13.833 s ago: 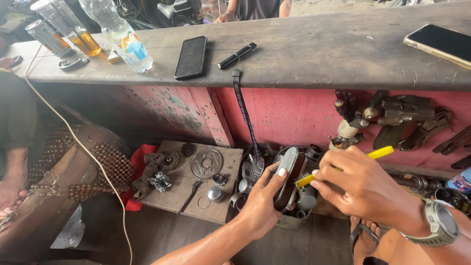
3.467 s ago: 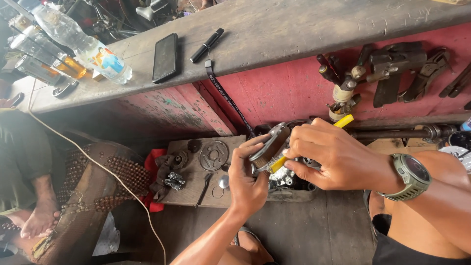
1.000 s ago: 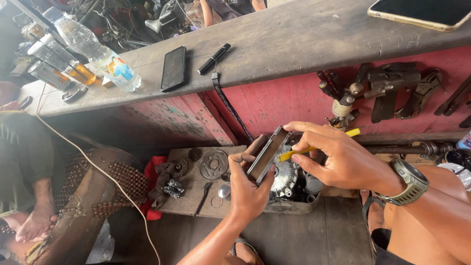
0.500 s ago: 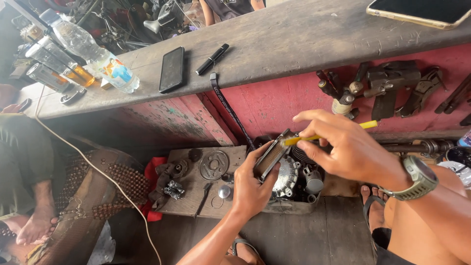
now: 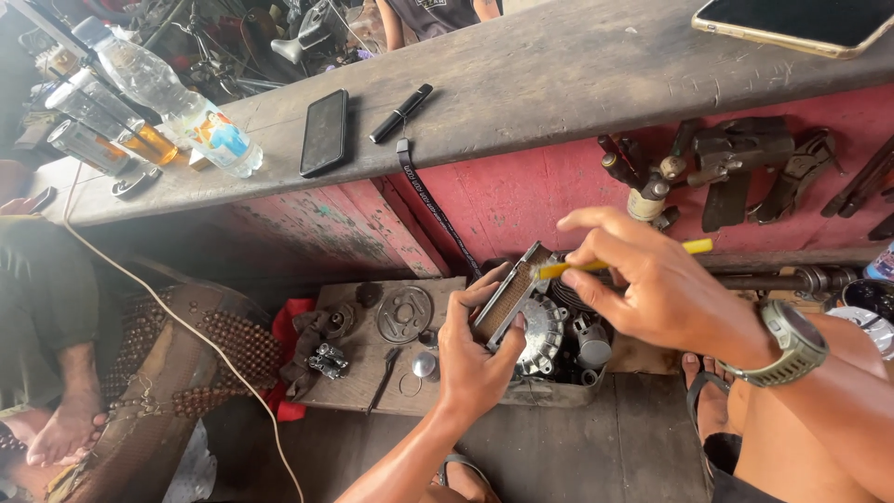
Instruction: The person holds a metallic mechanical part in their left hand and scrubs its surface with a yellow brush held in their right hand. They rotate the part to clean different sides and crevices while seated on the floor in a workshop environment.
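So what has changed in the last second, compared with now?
The right hand slid the yellow brush up to the top end of the metal part. The left hand grips that part as before; the tray of engine parts has not moved.

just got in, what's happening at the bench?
A person crouches below a wooden counter. The left hand holds a flat metal part tilted over a tray of engine pieces. The right hand works a yellow brush on the part's upper end. More parts lie on a board to the left. Phones, a bottle and a black pen sit on the counter; tools hang on the red panel.
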